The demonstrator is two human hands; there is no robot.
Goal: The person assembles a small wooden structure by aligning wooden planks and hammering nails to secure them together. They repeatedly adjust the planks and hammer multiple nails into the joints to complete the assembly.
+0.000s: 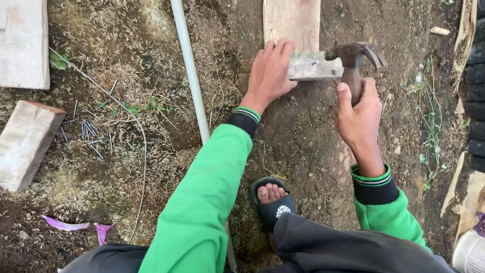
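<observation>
Both hands busy: left hand (270,71) flat on wood block (313,65), right hand (357,114) gripping hammer (353,55).

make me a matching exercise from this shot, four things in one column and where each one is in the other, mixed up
Things:
1. rusty claw hammer
2. loose grey nails
3. small weathered wooden block
4. pale plastic pipe

Places:
A. scattered on the dirt beside a thick timber offcut
B. lying along the ground on the outer side of the left sleeve
C. gripped by its handle in the right hand
D. pressed against the wide plank under the left hand

Pairs: 1-C, 2-A, 3-D, 4-B
</observation>
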